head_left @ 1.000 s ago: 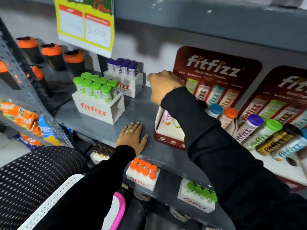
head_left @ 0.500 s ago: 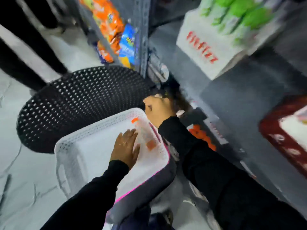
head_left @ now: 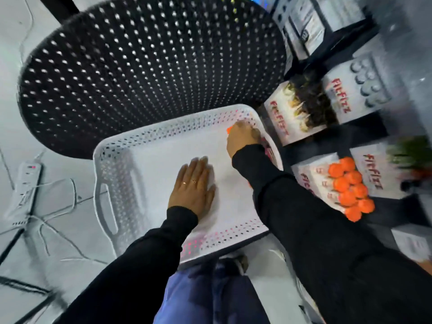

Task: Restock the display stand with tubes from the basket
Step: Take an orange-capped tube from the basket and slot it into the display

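At the basket's (head_left: 109, 160) one-o'clock corner my right hand (head_left: 242, 139) curls around an orange-capped tube (head_left: 229, 129), mostly hidden; my left hand (head_left: 192, 188) lies flat and empty inside. This looks like the pickup; next I'd lift toward the display stand, out of view.

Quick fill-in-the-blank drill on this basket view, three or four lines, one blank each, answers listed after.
1. The left hand lies flat, palm down, inside the white ______.
2. The right hand is curled at the basket's far right corner, where a small ______ cap peeks out beside it.
3. The nearest box on the low shelf holds tubes with ______ caps.
4. Beyond the basket stands a perforated ______ chair.

Missing words: basket; orange; orange; black
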Motion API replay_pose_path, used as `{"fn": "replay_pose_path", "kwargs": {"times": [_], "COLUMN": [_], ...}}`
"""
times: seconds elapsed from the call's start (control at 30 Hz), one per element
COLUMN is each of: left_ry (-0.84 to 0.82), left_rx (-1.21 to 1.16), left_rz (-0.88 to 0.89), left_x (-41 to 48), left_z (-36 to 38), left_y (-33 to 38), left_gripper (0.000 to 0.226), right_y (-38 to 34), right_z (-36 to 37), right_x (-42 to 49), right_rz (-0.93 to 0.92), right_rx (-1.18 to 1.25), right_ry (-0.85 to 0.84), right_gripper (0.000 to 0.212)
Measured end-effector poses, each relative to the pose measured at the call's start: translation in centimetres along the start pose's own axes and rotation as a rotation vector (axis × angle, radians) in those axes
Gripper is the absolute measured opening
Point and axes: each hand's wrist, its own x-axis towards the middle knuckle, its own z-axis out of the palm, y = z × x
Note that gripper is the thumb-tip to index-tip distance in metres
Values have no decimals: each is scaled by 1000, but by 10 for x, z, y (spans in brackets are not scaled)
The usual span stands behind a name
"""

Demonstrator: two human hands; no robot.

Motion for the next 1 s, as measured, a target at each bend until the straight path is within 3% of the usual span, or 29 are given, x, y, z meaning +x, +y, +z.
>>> {"fn": "replay_pose_path", "kwargs": {"times": [0.17,0.4,0.57,0.77,0.9,1.0], "left_ry": [-50,-59,42,259,253,275], "left_rx": [-21,-89,-165,-264,-219,-166], "left_rz": [-9,-50,67,397,745,1117], "left_x": [-5,-3,10,55,54,36], "left_z": [-3,-23,-61,-140,-181,-185], "left_y": [-4,8,37,130,210,263], "left_gripper": [63,57,57,51,51,42], "right_y": [-5,12,47,123,173,205], "right_z": [-10,-42,-87,-156,-175,-172], "right_x": [-17,-59,-115,-215,-274,-319], "right_rz": [-15,-21,58,150,280,386], "right_rx": [154,281,529,634,585,579], "right_ry": [90,193,278,475,600,657], "right_gripper": [26,31,31,10,36,39]}}
